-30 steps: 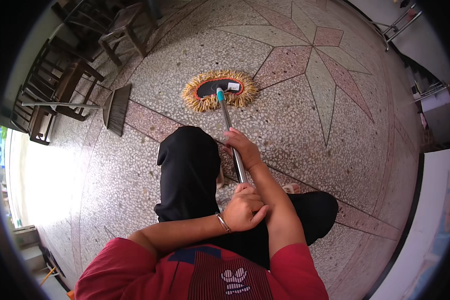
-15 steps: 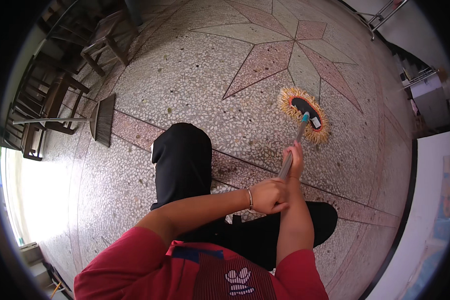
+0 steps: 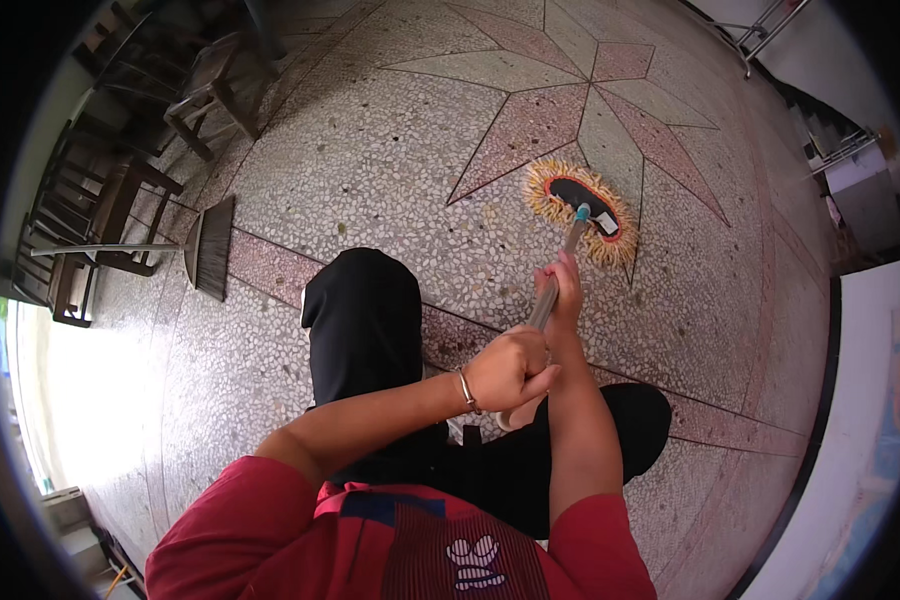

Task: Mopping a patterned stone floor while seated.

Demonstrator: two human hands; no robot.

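The person's left hand is nearest, its fingers curled shut around the upper end of the mop handle, with a thin bracelet at the wrist. The end of the handle shows just below that fist. Farther along, the right hand wraps the same handle, its fingers closed on the shaft, so the pole runs through both fists, one behind the other.

The handle's long axis slants away from the person, up and slightly to the right in the head view, pointing toward the star pattern in the terrazzo floor. A teal collar joins the pole to the dust mop head, which lies flat on the floor: a dark oval pad with a red edge and a yellow fringe all round. A small white label sits on the pad just right of the collar.

Well apart to the left, a broom stands with its dark bristles on the floor near wooden chairs.
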